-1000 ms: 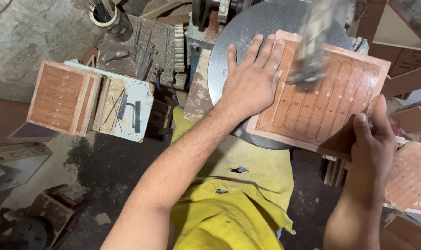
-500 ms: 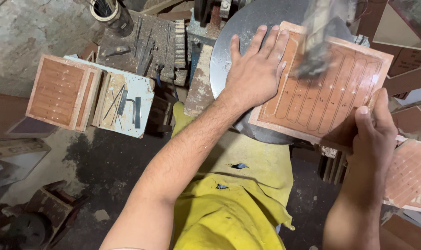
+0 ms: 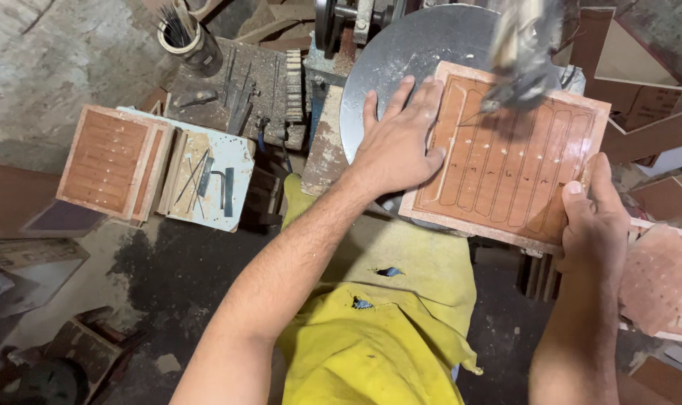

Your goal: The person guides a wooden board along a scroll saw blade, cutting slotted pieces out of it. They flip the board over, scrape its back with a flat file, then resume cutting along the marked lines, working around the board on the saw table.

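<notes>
Left hand (image 3: 395, 147) flat, fingers (image 3: 419, 101) spread wide, pressing slotted wooden panel (image 3: 506, 169) on round metal saw table (image 3: 401, 56). Right hand (image 3: 597, 225) fingers clamped on panel's near corner.

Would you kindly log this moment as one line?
left hand: flat on wooden panel | right hand: gripping panel's near edge | panel: on round metal table under blurred machine head

The wooden panel (image 3: 506, 161) lies on the round metal plate (image 3: 401, 60), under the saw head (image 3: 524, 52). The left hand (image 3: 397, 142) rests on its left part, and the right hand (image 3: 599, 225) is at its right near corner. Far to the left lies a second panel (image 3: 104, 161), with a tin of tools (image 3: 187, 34) behind it.
</notes>
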Action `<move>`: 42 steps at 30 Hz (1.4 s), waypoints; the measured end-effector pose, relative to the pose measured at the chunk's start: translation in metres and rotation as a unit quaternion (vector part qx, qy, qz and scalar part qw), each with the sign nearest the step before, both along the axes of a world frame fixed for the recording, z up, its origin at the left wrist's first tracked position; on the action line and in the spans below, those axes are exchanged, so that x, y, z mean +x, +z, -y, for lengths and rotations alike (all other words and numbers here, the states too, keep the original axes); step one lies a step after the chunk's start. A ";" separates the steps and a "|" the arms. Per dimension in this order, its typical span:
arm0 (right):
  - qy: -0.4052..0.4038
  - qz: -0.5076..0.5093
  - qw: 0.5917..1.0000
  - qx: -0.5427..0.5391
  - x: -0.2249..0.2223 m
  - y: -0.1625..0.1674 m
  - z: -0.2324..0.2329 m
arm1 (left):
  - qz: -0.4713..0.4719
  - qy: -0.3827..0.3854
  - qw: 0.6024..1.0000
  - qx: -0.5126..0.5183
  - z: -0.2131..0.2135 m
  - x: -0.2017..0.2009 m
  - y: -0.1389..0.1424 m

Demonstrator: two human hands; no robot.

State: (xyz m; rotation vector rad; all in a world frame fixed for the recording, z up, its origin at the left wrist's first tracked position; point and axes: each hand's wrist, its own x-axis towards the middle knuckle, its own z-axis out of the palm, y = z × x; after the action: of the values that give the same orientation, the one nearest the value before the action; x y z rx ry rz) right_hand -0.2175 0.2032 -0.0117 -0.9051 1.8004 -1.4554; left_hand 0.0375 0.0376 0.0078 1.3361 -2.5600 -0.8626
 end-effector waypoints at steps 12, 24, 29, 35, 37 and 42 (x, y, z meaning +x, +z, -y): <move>0.007 0.030 0.999 -0.009 -0.012 0.002 -0.002 | -0.282 0.166 0.929 -0.172 -0.103 0.053 -0.063; -0.055 -0.104 0.977 0.177 0.009 0.036 -0.012 | -0.277 0.255 0.909 -0.177 -0.123 -0.007 -0.077; -0.035 -0.106 0.984 0.137 0.023 0.051 -0.009 | -0.302 0.292 0.889 -0.180 -0.126 -0.015 -0.084; -0.030 -0.117 0.984 0.133 0.026 0.050 -0.013 | -0.341 0.299 0.868 -0.204 -0.146 -0.007 -0.087; -0.033 -0.116 0.983 0.139 0.023 0.045 -0.016 | -0.345 0.285 0.870 -0.207 -0.159 0.003 -0.086; 0.000 -0.161 0.985 0.055 0.001 0.017 -0.020 | -0.353 0.209 0.882 -0.234 -0.209 0.060 -0.077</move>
State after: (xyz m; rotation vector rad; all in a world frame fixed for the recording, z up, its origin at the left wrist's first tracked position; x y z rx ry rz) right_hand -0.2169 0.2229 0.0051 -1.1334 2.0897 -1.2499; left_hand 0.0977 0.2465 -0.0692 1.0819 -1.6776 -0.4707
